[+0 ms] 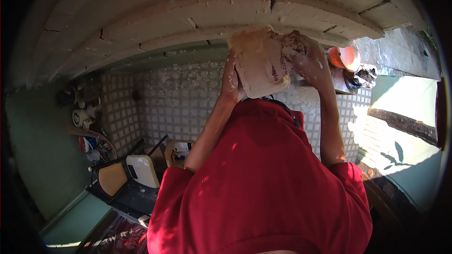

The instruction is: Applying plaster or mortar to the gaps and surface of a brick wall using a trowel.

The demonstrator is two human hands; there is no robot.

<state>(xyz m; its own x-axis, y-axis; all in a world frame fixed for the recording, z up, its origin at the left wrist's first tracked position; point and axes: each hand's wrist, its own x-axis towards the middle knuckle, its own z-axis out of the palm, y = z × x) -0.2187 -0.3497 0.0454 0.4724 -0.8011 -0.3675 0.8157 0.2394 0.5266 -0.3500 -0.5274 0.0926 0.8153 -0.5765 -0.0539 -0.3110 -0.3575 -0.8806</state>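
Note:
A pale, rounded-rectangular tub (256,61) is held up in front of my chest. Its surface has peach and white smears, with dark reddish streaks on the right part. My left hand (231,79) grips its left edge, the fingers partly hidden behind it. My right hand (306,59) is bent over the right side, spattered with white, its fingers pressed close together against the tub. Shadow and smears hide whether those fingers also hold something small. Just beyond the tub runs a cream-painted ledge (188,11) with dark cracks.
An orange bucket (344,58) stands at the right beside a dark bundle of cloth (362,76). White spatters mark the tiled floor (179,84). At the lower left are a chair (112,178), a white flat case (142,170) and an open cardboard box (179,151).

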